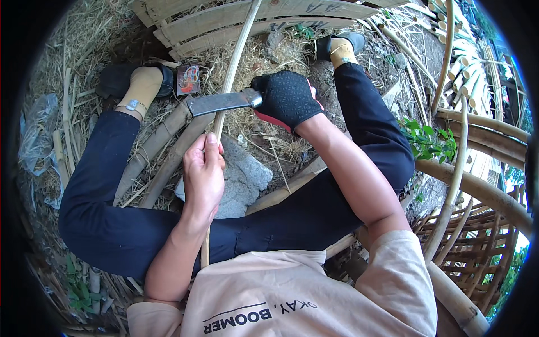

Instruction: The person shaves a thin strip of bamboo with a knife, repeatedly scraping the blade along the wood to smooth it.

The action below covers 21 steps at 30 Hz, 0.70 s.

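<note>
My bare left hand (203,177) is closed round a long, pale bamboo strip (234,62), thumb lying along it. The strip runs from my waist up past the wooden crate. In a black glove with red edging, my right hand (287,102) grips a knife (222,103) with a broad, square-ended blade; most of its handle is hidden in the fist. The blade lies across the strip a little above my left hand and appears to touch it. Below the strip, between my legs, a grey stone block (241,174) rests on the ground.
A slatted wooden crate (208,33) stands ahead. Bamboo poles (163,149) lie between my legs. By my left foot is a small dark red packet (188,78). Cut bamboo (469,84) is stacked at far right, above a woven basket (477,247). Clear plastic (42,135) lies at left.
</note>
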Tool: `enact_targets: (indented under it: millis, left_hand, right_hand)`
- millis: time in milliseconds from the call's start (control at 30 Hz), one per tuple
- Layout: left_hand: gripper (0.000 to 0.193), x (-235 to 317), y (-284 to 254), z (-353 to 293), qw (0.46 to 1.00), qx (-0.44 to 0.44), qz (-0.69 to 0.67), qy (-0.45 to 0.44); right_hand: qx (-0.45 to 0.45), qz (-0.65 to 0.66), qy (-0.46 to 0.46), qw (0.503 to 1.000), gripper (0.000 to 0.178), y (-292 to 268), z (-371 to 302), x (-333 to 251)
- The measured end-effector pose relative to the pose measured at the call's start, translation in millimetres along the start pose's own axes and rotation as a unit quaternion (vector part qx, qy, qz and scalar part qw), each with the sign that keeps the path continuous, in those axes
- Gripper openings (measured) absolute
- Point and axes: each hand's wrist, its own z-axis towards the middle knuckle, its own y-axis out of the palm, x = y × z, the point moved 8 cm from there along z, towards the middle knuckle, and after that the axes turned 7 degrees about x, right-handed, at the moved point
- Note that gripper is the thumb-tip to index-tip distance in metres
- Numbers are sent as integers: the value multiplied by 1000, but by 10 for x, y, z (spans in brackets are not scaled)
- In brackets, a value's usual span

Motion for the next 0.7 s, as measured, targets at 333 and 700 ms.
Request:
enact_targets:
  millis: [333, 700]
  left_hand:
    - [33, -95, 115, -97, 996, -41, -56, -50]
    - [31, -110, 67, -32, 998, -39, -40, -28]
  right_hand:
    - [54, 21, 156, 986, 35, -236, 95, 675]
    - [-27, 57, 14, 998, 27, -68, -63, -62]
